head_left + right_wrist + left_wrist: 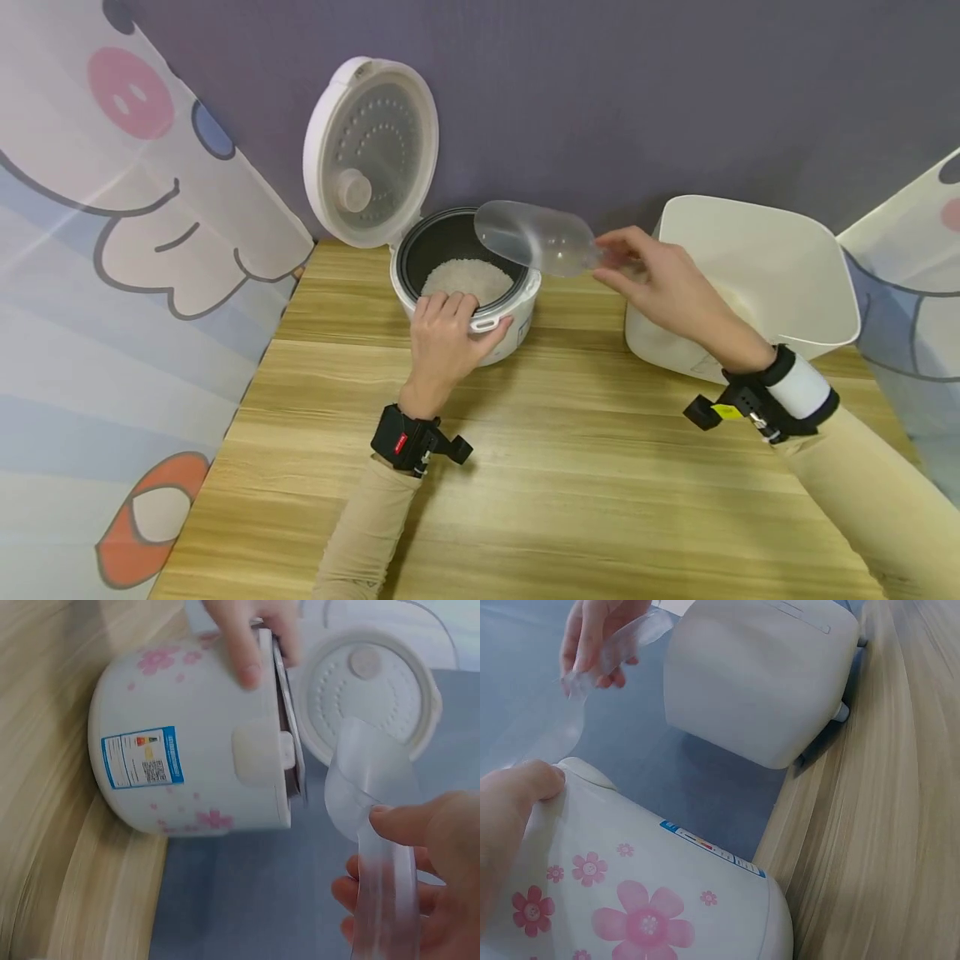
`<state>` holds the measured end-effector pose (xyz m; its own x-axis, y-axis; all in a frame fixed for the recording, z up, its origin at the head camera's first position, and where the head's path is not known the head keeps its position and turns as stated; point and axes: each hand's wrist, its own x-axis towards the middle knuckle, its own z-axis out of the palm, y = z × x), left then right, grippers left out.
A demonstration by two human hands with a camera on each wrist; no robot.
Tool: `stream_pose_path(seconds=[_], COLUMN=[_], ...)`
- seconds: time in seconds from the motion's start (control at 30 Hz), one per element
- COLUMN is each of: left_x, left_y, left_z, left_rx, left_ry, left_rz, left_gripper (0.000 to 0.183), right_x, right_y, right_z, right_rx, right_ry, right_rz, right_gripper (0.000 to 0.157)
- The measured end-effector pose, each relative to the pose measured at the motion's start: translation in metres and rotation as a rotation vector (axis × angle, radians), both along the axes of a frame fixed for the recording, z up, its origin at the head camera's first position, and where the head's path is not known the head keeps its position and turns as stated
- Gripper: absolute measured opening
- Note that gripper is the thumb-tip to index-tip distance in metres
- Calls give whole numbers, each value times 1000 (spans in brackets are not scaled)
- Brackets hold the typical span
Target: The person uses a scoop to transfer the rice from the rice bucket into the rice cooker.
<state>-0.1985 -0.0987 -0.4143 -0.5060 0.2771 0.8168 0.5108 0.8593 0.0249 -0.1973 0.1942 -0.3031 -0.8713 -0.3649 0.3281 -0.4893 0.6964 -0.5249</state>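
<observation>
A white rice cooker [523,321] with pink flowers stands with its round lid [378,142] raised. White rice [468,279] lies heaped in the dark inner pot [442,233]. My left hand [446,342] grips the cooker's front rim, fingers curled over the edge and thumb against the outside. Between the thumb and fingers of my right hand [667,287] is the handle of a clear plastic scoop [536,237]. The scoop's bowl reaches over the right side of the pot, and no rice shows in it. In the right wrist view the handle [386,900] runs along the palm.
To the right stands a large white open-topped bin [757,225], partly behind my right forearm. Both containers are on a wooden table [570,500] against a grey-purple wall [600,100]. Cartoon-printed cloth [150,333] hangs along the left side.
</observation>
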Motion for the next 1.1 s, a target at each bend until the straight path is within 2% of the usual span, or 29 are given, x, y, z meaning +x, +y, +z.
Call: stream_pose_path(seconds=[0.17,0.3,0.4,0.53,0.67,0.8,1.1], left_x=[0,1,2,3,5,9,17], left_y=[0,0,1,0,2,7,21], left_z=[-2,-2,-1,0,0,0,-1], left_rx=[3,21,29,31,52,84,130], left_ry=[10,6,-3,-10,-8,3,51], left_rz=[19,18,10,8,0,-26,-112], left_gripper=[50,47,44,41,40,40,42], right_x=[8,11,13,16,17,20,22], right_y=[24,45,59,69,67,61,61], right_z=[2,3,0,-9,-22,-33,-40], right_rx=[-22,-86,-146,-140,-126,-191,-299], right_ry=[-33,-66,-83,-90,-91,-112,-160], right_rz=[-93,-172,-241,-314,-317,-285,-274], right_gripper=[34,35,37,40,43,42,40])
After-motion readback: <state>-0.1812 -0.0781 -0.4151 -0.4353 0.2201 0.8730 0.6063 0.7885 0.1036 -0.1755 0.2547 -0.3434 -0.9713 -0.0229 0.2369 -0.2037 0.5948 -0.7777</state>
